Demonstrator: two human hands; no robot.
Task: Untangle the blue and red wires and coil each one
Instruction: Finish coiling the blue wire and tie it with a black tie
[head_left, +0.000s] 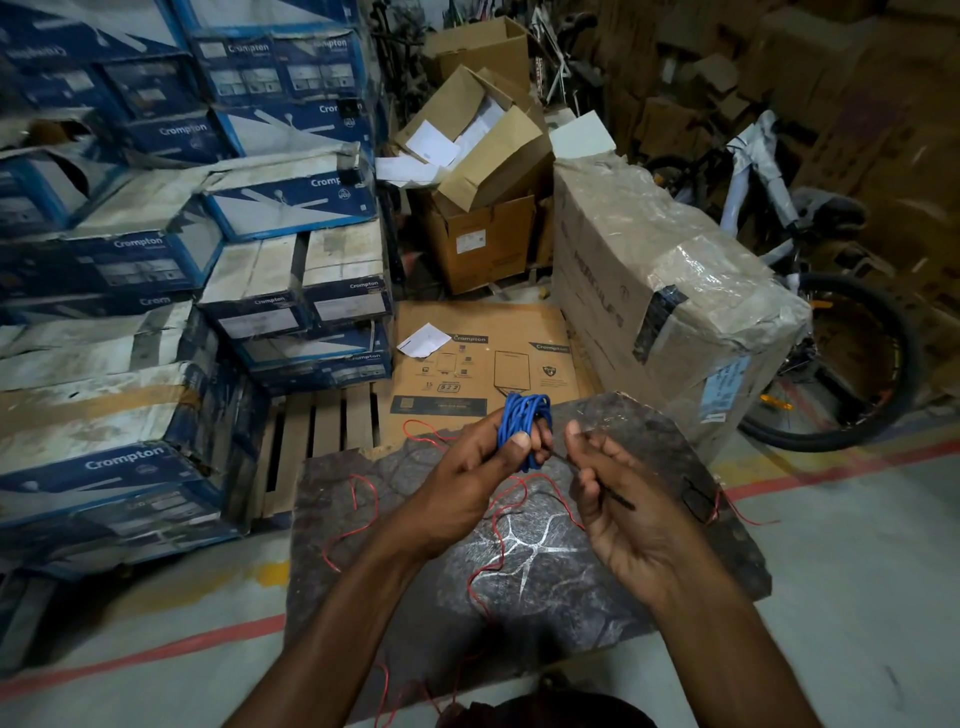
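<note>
The blue wire (522, 431) is wound into a compact, upright bundle of many loops and is gripped in the left hand (467, 467). The red wire (493, 519) is uncoiled, strewn in loose curves across the dark slab (571, 603) and past its edges.

Blue wire (524, 431) is showing a smooth plastic sheath, red wire (355, 493) is glinting glossy; the slab (649, 467) is looking rough and matt, and crinkled clear film is shining on the cardboard box (675, 291).
</note>
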